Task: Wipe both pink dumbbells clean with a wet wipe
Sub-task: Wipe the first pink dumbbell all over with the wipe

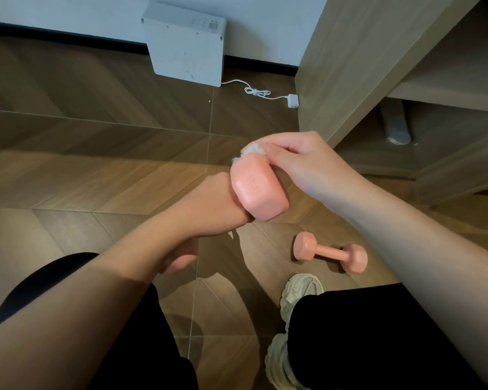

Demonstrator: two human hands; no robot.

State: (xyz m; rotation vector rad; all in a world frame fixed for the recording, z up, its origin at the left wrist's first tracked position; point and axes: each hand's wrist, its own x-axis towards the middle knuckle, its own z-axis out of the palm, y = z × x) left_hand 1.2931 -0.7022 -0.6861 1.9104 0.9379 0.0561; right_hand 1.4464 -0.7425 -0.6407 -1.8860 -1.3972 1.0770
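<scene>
— Where does the view look from?
— From the person's head: one wide-angle camera facing forward and steeply down at the floor (96, 170).
— How near is it?
— Near. Both forearms run in from the bottom corners. The left hand (212, 201) with the dumbbell (258, 190) and the right hand (302, 164) with the wet wipe (252, 150) sit mid-frame.
— And the edges?
— The wall (68, 9) lies along the top, and the knees and a shoe (302, 288) along the bottom.

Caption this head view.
Left hand holds a pink dumbbell, right hand presses a wipe to its end; second dumbbell on floor.
</scene>
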